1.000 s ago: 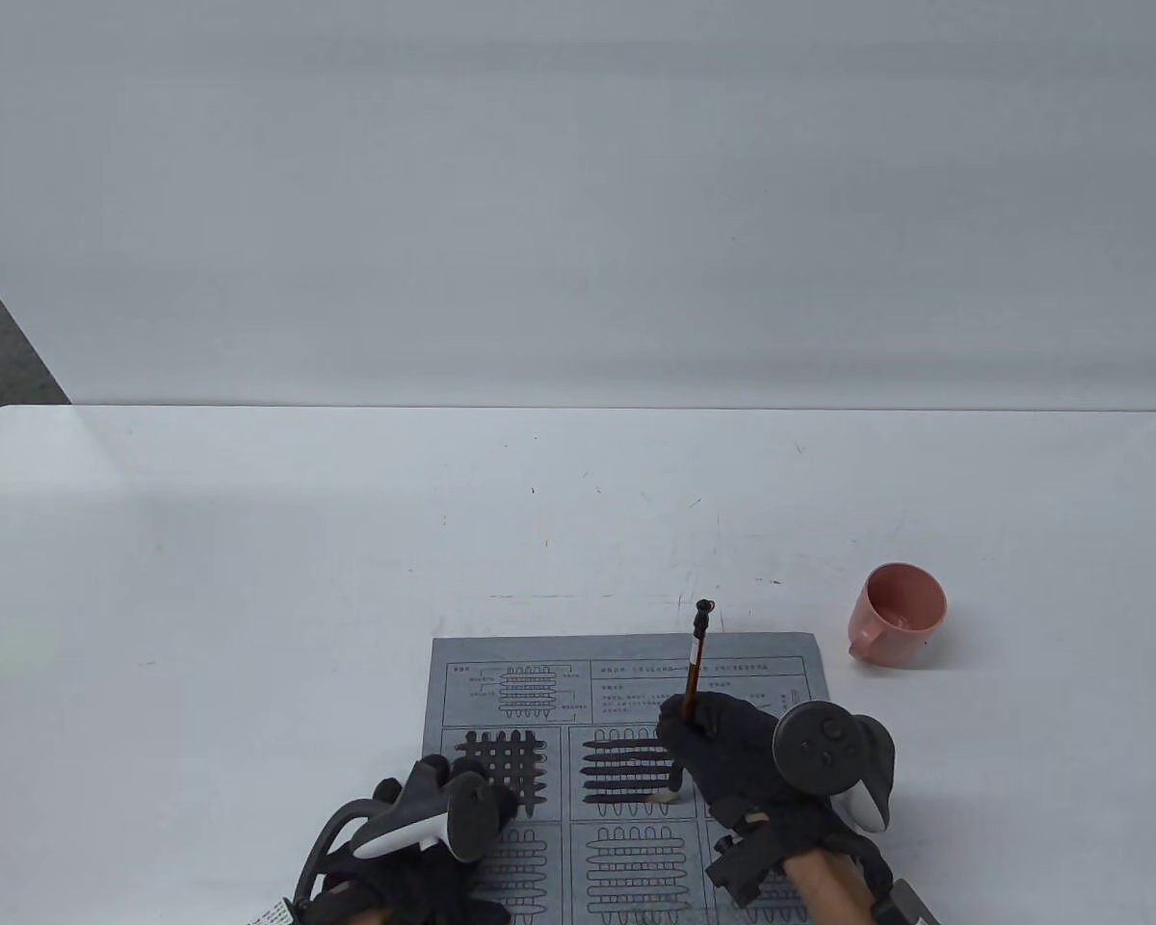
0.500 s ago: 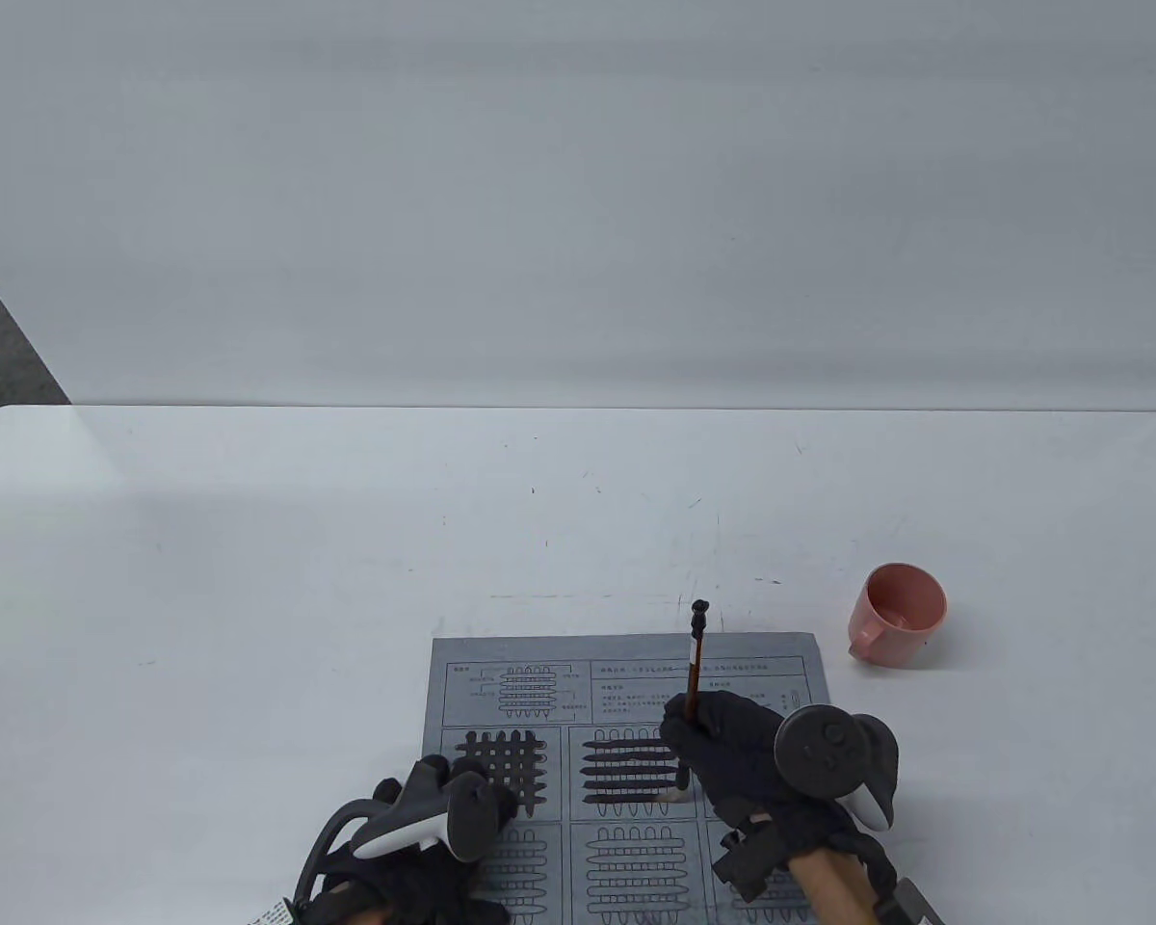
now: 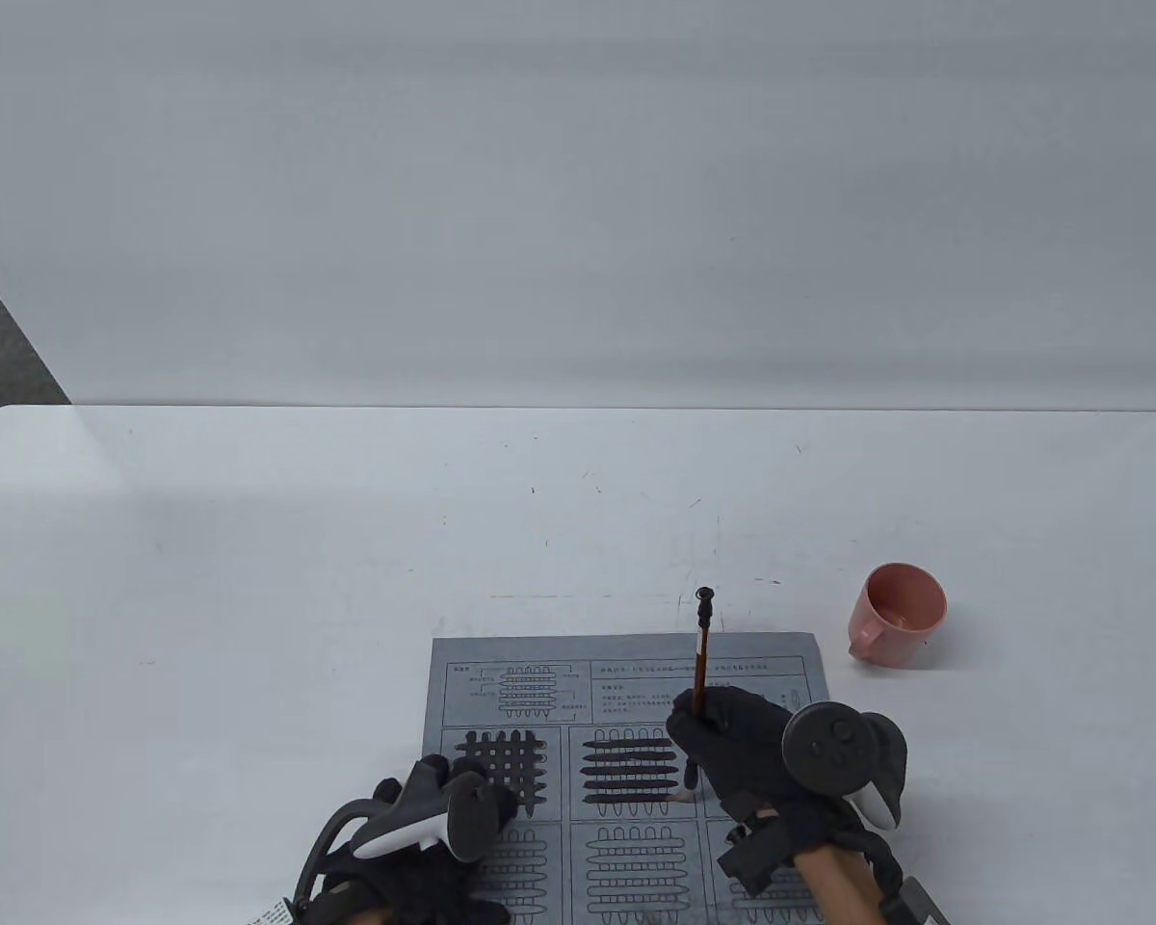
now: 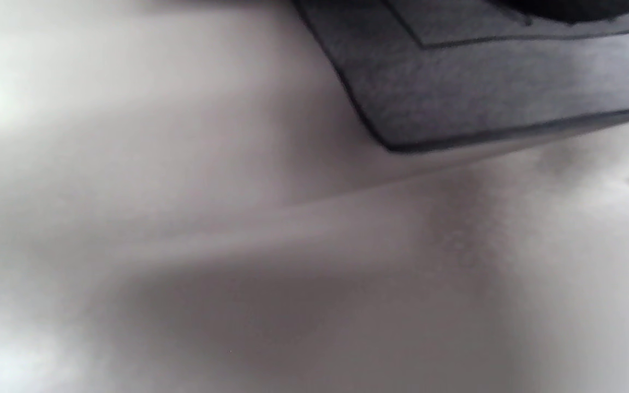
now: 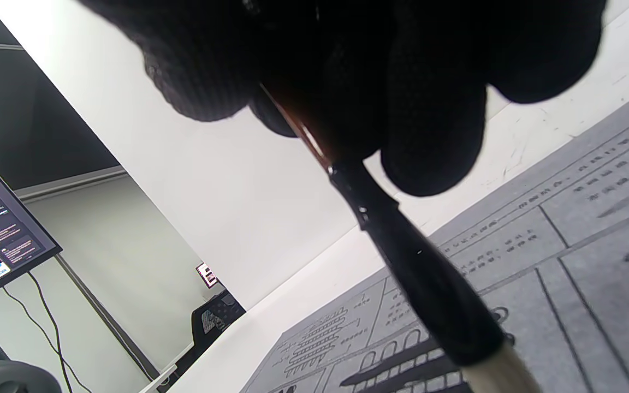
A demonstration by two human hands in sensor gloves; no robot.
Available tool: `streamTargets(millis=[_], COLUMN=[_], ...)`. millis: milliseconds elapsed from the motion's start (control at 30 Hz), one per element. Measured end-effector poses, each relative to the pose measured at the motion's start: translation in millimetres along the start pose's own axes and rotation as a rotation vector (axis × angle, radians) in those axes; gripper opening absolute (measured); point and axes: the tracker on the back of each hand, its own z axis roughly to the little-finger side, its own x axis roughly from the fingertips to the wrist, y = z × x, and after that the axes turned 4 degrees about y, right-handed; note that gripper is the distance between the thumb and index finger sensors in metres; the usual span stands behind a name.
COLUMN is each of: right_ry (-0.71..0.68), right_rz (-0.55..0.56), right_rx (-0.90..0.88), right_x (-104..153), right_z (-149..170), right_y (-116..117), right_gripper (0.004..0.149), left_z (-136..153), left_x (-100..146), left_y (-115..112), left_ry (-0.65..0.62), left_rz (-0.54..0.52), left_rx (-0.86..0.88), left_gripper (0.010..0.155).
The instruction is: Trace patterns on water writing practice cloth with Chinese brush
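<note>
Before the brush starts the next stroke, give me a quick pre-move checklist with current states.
1. Right hand grips the brown-handled Chinese brush: ok.
2. Pale brush tip at the right end of the middle panel's dark strokes: ok.
3. Tip actually touching the grey water writing practice cloth: cannot tell.
4. Left hand rests on the cloth's left part, steadying it: ok.
5. Pink cup upright, right of the cloth: ok.
6. Tip still wet enough: cannot tell.
</note>
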Motion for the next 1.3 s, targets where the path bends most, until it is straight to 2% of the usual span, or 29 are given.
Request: streamTargets(millis=[467, 733, 933, 1300], right_ry=[-0.008, -0.08, -0.177, -0.251], right_rz=[0.013, 0.113, 0.127, 0.05], right_rx=[0.001, -0.116, -0.083, 0.044], right_x=[0, 5, 7, 1], right_z=[0, -19, -24, -40], right_y=[-1, -6, 10, 40], right_gripper=[0.035, 0.035, 0.037, 0.036], left_z=[0, 0, 0, 0], left_x=[0, 0, 0, 0], left_y=[0, 0, 0, 0], left_ry=[0.0, 0.0, 0.001, 0.002], left_rz=[0.0, 0.001, 0.001, 0.001], left_rx=[0.0, 0.0, -0.002, -0.002], left_gripper=[0.103, 0.103, 0.103, 0.103])
